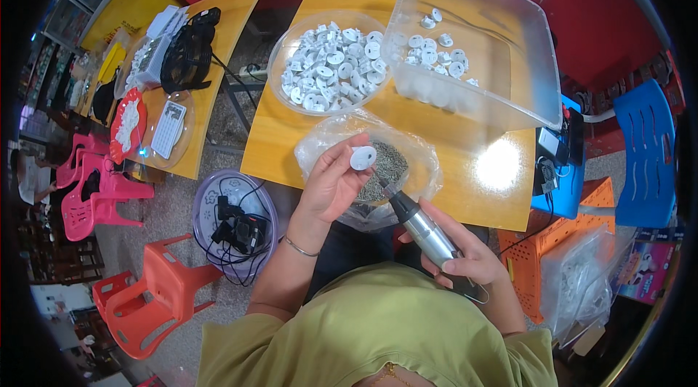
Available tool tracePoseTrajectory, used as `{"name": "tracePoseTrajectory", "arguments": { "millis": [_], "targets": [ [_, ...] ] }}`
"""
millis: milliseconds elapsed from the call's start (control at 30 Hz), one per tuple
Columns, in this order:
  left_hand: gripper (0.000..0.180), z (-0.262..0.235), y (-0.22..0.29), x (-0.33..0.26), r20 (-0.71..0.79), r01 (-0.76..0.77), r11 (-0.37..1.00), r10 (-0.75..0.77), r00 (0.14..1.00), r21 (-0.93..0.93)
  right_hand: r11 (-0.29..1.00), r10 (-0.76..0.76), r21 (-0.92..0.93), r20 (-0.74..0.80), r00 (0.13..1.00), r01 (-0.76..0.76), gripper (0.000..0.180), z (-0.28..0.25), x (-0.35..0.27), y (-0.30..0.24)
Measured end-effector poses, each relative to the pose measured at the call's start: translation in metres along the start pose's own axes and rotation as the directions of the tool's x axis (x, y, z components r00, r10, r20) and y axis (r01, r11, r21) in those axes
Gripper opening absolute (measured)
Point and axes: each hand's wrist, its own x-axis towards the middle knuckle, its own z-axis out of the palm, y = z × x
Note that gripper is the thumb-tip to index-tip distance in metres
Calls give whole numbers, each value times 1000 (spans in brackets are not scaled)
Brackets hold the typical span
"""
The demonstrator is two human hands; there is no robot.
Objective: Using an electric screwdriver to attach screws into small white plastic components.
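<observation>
Between the thumb and fingers of my left hand (pixel 336 182) is a small round white plastic part (pixel 363 158) with a dark hole in it. My right hand (pixel 465 247) is wrapped round a silver and black electric screwdriver (pixel 430 236), its tip pointing up and left, a little apart from the white part. Below both hands' reach, a clear plastic bag (pixel 426 156) lies spread on the table, with a heap of small grey screws (pixel 390 161) in it. Farther back, many similar white parts (pixel 331 60) fill a clear round tray (pixel 279 49).
A large translucent bin (pixel 472 107) at the back right holds several more white parts (pixel 440 58). The yellow table (pixel 465 190) ends just before my body. A purple basin (pixel 206 194) with black cables stands at the left, near an orange chair (pixel 156 292). Blue chair (pixel 646 154) at right.
</observation>
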Motion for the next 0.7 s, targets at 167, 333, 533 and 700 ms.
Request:
{"name": "tracePoseTrajectory", "arguments": {
  "millis": [167,333,533,700],
  "targets": [
    [29,0,-1,0,-16,9,1000,-9,1000,16,1000,4,-12,-7,1000,-4,90,0,0,0],
    [28,1,-1,0,-24,5,1000,-5,1000,19,1000,5,-12,-5,1000,-5,90,-1,0,0],
    [29,1,-1,-1,-14,-40,996,41,999,83,1000,5,-2,-9,1000,-5,90,-1,0,1],
    [28,0,2,-1,56,-39,996,35,998,78,1000,10,-9,-25,1000,-10,90,1,1,-1]
  ]
}}
